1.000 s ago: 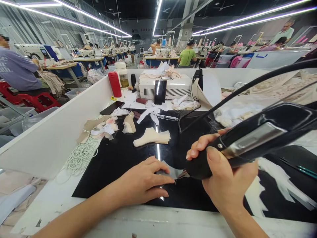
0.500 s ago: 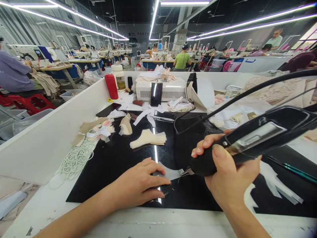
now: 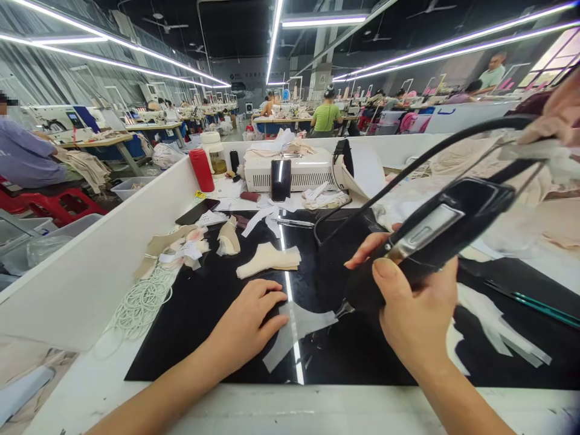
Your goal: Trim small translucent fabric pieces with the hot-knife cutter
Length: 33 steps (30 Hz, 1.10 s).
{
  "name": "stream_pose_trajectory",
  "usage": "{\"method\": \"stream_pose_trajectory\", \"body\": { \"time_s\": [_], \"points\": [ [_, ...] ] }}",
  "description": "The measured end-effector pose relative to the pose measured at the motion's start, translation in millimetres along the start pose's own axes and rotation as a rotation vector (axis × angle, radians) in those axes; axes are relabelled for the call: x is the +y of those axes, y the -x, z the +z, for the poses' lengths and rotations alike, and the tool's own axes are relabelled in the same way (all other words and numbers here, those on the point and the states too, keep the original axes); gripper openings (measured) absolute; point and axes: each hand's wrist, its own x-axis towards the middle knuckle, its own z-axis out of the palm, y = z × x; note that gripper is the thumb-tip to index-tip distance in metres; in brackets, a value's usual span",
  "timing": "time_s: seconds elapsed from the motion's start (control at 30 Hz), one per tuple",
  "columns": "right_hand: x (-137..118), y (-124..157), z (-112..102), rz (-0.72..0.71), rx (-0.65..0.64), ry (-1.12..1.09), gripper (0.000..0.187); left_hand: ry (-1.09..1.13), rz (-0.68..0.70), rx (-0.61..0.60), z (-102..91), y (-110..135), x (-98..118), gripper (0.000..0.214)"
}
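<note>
A thin translucent white fabric piece (image 3: 296,329) with curved edges lies on the black board (image 3: 190,338). My left hand (image 3: 256,317) rests at its left edge, fingers stretched out and touching the piece or the board beside it; I cannot tell which. My right hand (image 3: 414,308) is wrapped round a black corded hand tool (image 3: 457,220) with a silver lever on its side. The tool's narrow metal tip (image 3: 344,309) meets the right end of the fabric piece. Behind my left hand lies a small stack of cream padded pieces (image 3: 269,258).
White strips (image 3: 502,326) and green-handled tweezers (image 3: 544,307) lie at the right. At the left are coiled pale cord (image 3: 142,305) and scraps (image 3: 181,244). A white vented box (image 3: 290,169) stands behind. Another person's hand (image 3: 562,109) reaches in at upper right, by the cable.
My left hand has shifted left and back, uncovering more of the fabric piece. The tool's rear has swung left. Another person's hand has come in at upper right with pale fabric.
</note>
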Motion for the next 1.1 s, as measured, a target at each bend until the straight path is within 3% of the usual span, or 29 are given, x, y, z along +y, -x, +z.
{"method": "stream_pose_trajectory", "body": {
  "time_s": [0.17,0.57,0.73,1.1],
  "points": [
    [-4.3,-6.0,-5.6,-0.057,0.033,0.199,0.033,-0.014,0.009,-0.014,-1.9,-1.4,1.6,0.023],
    [-2.8,21.4,27.7,0.117,-0.055,-0.222,0.036,-0.001,0.012,-0.032,-3.9,-1.2,0.2,0.023],
    [1.7,26.7,34.8,0.129,-0.083,-0.235,0.037,0.01,0.015,-0.017,-4.0,-1.8,0.6,0.026],
    [3.9,30.8,29.7,0.124,-0.096,-0.193,0.036,0.041,0.0,-0.002,0.3,-1.0,1.5,0.025]
  ]
}}
